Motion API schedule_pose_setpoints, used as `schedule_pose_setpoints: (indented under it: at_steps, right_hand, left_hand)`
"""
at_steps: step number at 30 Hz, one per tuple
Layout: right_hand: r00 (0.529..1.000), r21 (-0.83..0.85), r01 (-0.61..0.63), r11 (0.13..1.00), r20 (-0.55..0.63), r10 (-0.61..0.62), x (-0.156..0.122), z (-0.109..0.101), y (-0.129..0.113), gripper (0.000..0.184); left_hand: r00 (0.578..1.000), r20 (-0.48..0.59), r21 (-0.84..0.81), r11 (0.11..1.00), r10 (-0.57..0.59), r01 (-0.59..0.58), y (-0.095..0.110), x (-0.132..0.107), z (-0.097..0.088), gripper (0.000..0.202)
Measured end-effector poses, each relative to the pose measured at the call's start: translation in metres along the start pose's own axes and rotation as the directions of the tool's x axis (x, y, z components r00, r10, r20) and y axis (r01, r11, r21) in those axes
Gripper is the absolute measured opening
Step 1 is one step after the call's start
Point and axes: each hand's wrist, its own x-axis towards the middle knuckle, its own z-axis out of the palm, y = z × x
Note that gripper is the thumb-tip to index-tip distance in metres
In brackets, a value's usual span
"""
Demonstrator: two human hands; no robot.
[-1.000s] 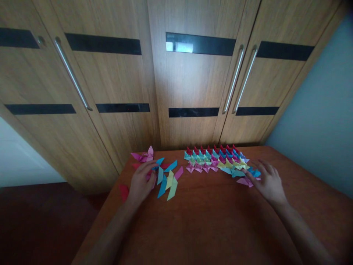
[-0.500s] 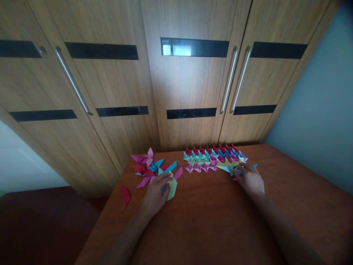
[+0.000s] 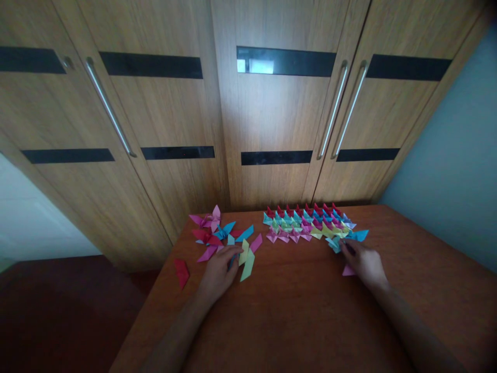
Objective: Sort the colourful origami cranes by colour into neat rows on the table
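My left hand (image 3: 220,273) is curled over the left heap of folded paper, its fingertips pinched at a pale yellow folded paper piece (image 3: 244,252). A pale green paper piece (image 3: 248,266) lies just right of the fingers, and a bit of blue paper shows under them. On the right, my right hand (image 3: 367,263) is closed with its fingertips on a light blue folded paper piece (image 3: 334,244); the exact grip is partly hidden. A brighter blue piece (image 3: 359,235) lies beyond that hand, and a pink piece (image 3: 348,270) shows under it.
Rows of pointed folded paper units (image 3: 306,223) in red, blue, green, pink and yellow stand at the table's back. Loose pink, red and blue pieces (image 3: 207,237) lie at the left, with a red piece (image 3: 181,273) near the left edge. A wooden wardrobe (image 3: 272,114) stands behind the table (image 3: 295,311).
My right hand has drawn back from the yellow units, uncovering them and the pink piece. By my left fingertips, the pale yellow piece now shows separately from the green one. The view has shifted slightly.
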Motion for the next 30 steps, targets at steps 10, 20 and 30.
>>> schedule_pose_setpoints:
  at_steps: [10, 20, 30]
  right_hand:
    - [0.989, 0.11, -0.089, 0.99, -0.11, 0.101, 0.012, -0.023, 0.015, 0.043]
    - [0.937, 0.129, -0.349, 0.928, 0.056, 0.344, 0.015, -0.007, 0.035, 0.047]
    - [0.913, 0.156, -0.407, 0.9, 0.043, 0.405, 0.011, -0.025, 0.017, 0.053]
  left_hand:
    - [0.999, 0.044, 0.003, 1.0, -0.021, 0.021, 0.003, -0.001, -0.001, 0.024]
    - [0.995, 0.092, 0.003, 0.999, -0.037, 0.036, 0.002, -0.002, 0.003, 0.025]
    - [0.995, 0.092, -0.018, 0.999, -0.049, 0.051, 0.0, -0.002, 0.003, 0.024]
